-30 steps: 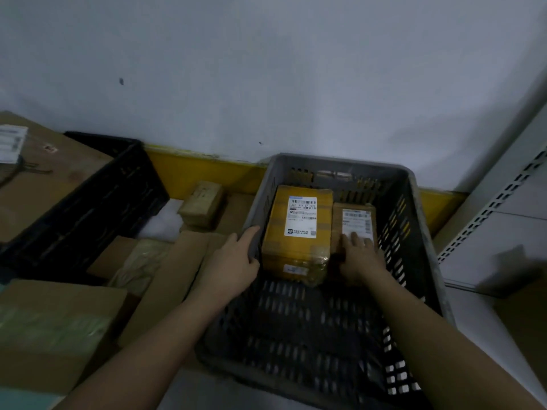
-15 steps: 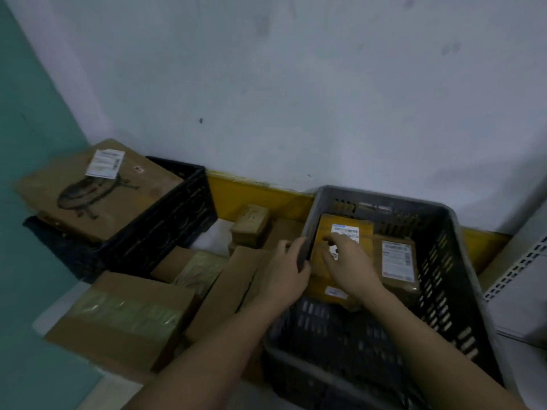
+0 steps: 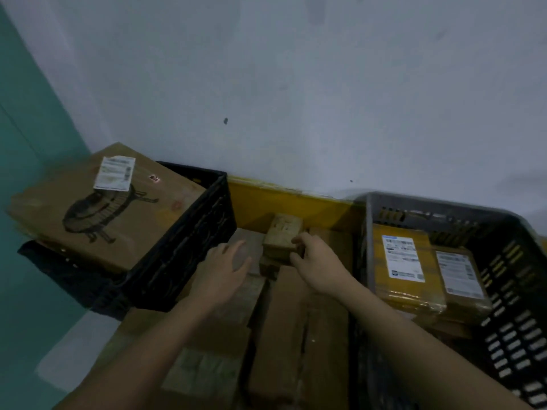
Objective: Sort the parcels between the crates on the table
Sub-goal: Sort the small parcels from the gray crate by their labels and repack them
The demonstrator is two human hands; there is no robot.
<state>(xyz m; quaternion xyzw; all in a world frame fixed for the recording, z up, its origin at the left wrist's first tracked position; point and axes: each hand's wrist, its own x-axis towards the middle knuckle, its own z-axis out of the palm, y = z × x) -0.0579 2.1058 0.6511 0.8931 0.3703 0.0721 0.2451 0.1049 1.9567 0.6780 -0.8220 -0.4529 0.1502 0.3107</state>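
Your table (image 3: 74,347) showed pale only at its near left corner. On it sat the black crate (image 3: 183,250) at the left, the grey crate (image 3: 515,276) at the right, and between them loose cardboard parcels (image 3: 284,327), packed side by side against the yellow strip (image 3: 284,202).

Two crates: a black crate (image 3: 189,244) and a grey crate (image 3: 503,291). Two labelled parcels (image 3: 402,261) inside the grey one. One large box (image 3: 97,208) on the black one. Two hands (image 3: 225,270).
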